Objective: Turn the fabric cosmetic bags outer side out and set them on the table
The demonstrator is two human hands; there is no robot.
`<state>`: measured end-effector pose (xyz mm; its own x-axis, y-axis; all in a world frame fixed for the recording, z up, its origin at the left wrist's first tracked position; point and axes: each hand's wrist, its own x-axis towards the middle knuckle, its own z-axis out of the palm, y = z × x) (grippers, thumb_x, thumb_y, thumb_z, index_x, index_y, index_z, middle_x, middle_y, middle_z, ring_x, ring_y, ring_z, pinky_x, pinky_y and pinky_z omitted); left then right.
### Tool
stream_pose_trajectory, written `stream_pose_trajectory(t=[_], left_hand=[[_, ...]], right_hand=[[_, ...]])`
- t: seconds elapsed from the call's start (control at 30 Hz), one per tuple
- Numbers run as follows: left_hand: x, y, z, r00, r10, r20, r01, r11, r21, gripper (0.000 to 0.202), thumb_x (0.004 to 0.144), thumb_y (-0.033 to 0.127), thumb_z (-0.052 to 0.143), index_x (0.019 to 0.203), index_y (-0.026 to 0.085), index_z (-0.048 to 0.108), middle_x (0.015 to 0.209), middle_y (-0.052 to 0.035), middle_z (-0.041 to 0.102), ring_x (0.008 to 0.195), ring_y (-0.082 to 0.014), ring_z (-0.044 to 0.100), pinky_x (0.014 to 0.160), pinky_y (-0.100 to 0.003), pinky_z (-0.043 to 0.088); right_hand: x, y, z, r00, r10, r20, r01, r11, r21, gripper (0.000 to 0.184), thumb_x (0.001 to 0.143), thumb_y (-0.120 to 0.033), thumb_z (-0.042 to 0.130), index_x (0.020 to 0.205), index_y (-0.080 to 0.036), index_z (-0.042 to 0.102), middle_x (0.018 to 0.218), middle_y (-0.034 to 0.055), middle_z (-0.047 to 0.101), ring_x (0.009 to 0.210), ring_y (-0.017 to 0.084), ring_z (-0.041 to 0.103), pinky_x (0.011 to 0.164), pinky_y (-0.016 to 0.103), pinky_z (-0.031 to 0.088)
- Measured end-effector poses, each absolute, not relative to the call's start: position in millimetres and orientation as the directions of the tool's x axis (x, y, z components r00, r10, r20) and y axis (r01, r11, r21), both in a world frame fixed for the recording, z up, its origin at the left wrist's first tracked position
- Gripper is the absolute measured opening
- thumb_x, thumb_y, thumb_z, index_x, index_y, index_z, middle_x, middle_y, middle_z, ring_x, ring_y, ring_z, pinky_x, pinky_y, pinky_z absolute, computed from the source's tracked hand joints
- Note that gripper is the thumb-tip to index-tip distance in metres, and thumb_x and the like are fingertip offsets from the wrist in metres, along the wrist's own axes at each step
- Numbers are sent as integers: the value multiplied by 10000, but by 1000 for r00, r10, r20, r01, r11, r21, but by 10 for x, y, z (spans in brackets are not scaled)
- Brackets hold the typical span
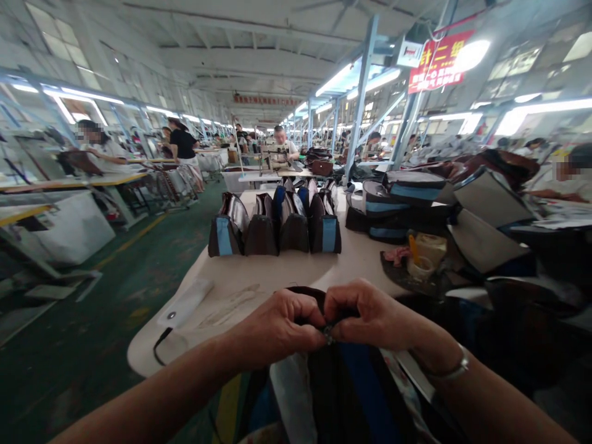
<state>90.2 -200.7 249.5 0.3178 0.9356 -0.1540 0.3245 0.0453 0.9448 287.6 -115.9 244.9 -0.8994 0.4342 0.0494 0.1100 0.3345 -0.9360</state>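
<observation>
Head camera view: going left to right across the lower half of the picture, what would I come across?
green factory floor → white strip → left hand → small metal fitting → right hand → silver bracelet

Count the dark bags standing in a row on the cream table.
4. Upright dark fabric bags stand in one row on the cream tabletop: leftmost, second, third, rightmost. Others could be hidden behind them.

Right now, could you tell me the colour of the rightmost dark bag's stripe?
The fabric stripe is light blue, best in head view.
</observation>
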Motion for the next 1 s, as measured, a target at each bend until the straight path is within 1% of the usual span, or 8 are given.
stream_pose_trajectory(t=[0.17, 0.3, 0.47, 0.6, 0.7, 0.77, 0.87, 1.0], left_hand=[[906, -1997, 2475, 354, 924, -143, 241, 57, 969, 178, 689, 288, 688, 720, 119, 639, 697, 19, 509, 649, -115, 409, 592, -261, 295], [897, -2013, 2476, 317, 945, -81, 330, -30, 944, 222, 767, 331, 695, 703, 123, 645, 679, 19, 512, 657, -120, 436, 604, -262, 316], [881, -2095, 2496, 334, 932, 144, 382, -273, 883, 157, 836, 205, 639, 709, 131, 696, 731, -2, 567, 710, -125, 522, 651, -248, 375], [821, -2236, 2486, 350, 901, 255, 451, -401, 798, 235, 926, 241, 583, 771, 138, 727, 780, -21, 575, 714, -118, 532, 665, -245, 390], [752, -2334, 2479, 361, 910, 202, 432, -355, 829, 243, 944, 323, 596, 886, 149, 755, 828, -23, 575, 756, -128, 540, 697, -245, 405], [711, -2371, 2494, 376, 918, 124, 384, -277, 881, 328, 976, 389, 538, 905, 155, 756, 834, -16, 563, 770, -131, 531, 707, -247, 403], [684, -2380, 2544, 391, 920, 5, 352, -154, 923, 464, 1021, 437, 416, 836, 146, 726, 792, 1, 530, 735, -122, 491, 683, -249, 381], [718, -2360, 2603, 471, 877, -95, 382, -105, 918, 352, 941, 368, 585, 679, 135, 612, 762, 28, 483, 702, -102, 445, 642, -237, 351]], right_hand=[[2873, -1136, 2378, -904, 423, 56, 57, 249, -967, 82, 724, -176, 672, 778, -121, 646, 626, -49, 528, 560, 73, 387, 500, 202, 275], [2851, -1168, 2328, -877, 467, 110, 7, 243, -970, 55, 720, -161, 661, 757, -124, 643, 633, -43, 534, 564, 78, 398, 501, 203, 288], [2830, -1237, 2307, -826, 506, 248, 0, 440, -898, 34, 755, -119, 678, 765, -141, 654, 658, -43, 566, 581, 78, 434, 524, 195, 321], [2849, -1277, 2345, -826, 376, 420, -138, 587, -797, 42, 836, -121, 666, 817, -159, 671, 740, -13, 591, 660, 95, 516, 614, 208, 393], [2871, -1310, 2390, -844, 234, 483, -247, 630, -736, 56, 895, -150, 638, 899, -165, 692, 852, 34, 590, 745, 112, 562, 684, 227, 443], [2882, -1341, 2421, -857, 165, 489, -280, 647, -710, 95, 908, -137, 613, 936, -169, 698, 876, 45, 569, 752, 108, 555, 679, 219, 450], [2892, -1401, 2465, -873, 82, 481, -288, 710, -642, 163, 890, -80, 568, 938, -173, 692, 885, 54, 556, 772, 116, 545, 672, 221, 442], [2914, -1485, 2508, -877, 61, 476, -262, 769, -583, 235, 813, -32, 561, 933, -185, 693, 904, 57, 554, 788, 128, 541, 671, 233, 434]])
